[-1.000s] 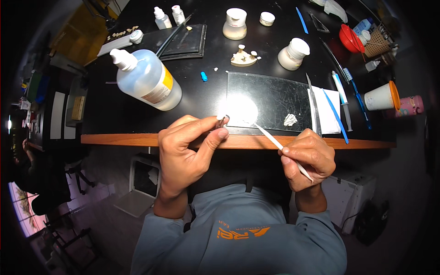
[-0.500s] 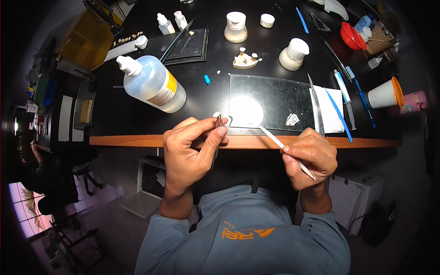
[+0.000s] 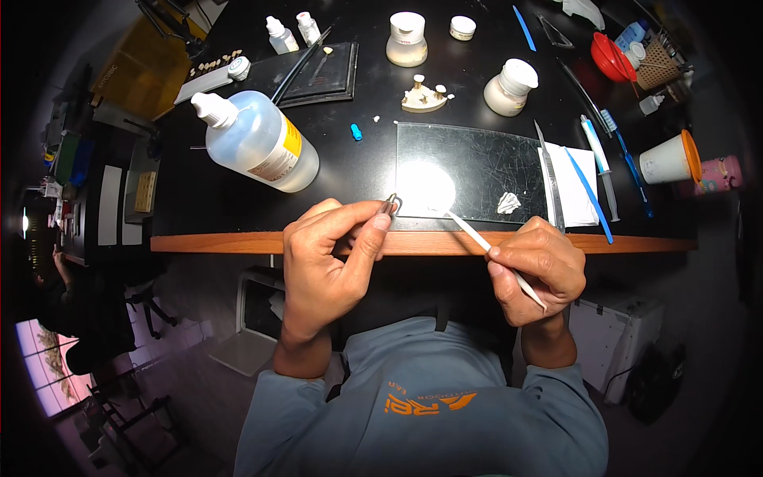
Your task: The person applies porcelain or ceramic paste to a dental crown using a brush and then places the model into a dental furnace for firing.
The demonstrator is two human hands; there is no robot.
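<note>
My left hand (image 3: 330, 254) pinches a thin metal tool (image 3: 389, 204) whose tip carries a tiny object over the table's front edge. My right hand (image 3: 536, 266) grips a slim white brush handle (image 3: 477, 236) like a pen, its tip reaching toward the bright spot on the dark glass slab (image 3: 469, 171). A small lump of white paste (image 3: 509, 203) lies on the slab's right part. The brush tip and the metal tool's tip stay a short way apart.
A large clear squeeze bottle (image 3: 258, 143) lies on its side at left. Two white jars (image 3: 407, 38) (image 3: 510, 86), a tooth model (image 3: 423, 97), a black tray (image 3: 318, 67), blue-handled tools on a white tissue (image 3: 584, 187), an orange-rimmed cup (image 3: 668, 159) and a red bowl (image 3: 610, 56) crowd the black table (image 3: 358, 159).
My left hand has shifted slightly right and down with the metal tool; the view has drifted a little. My right hand keeps its hold on the brush.
</note>
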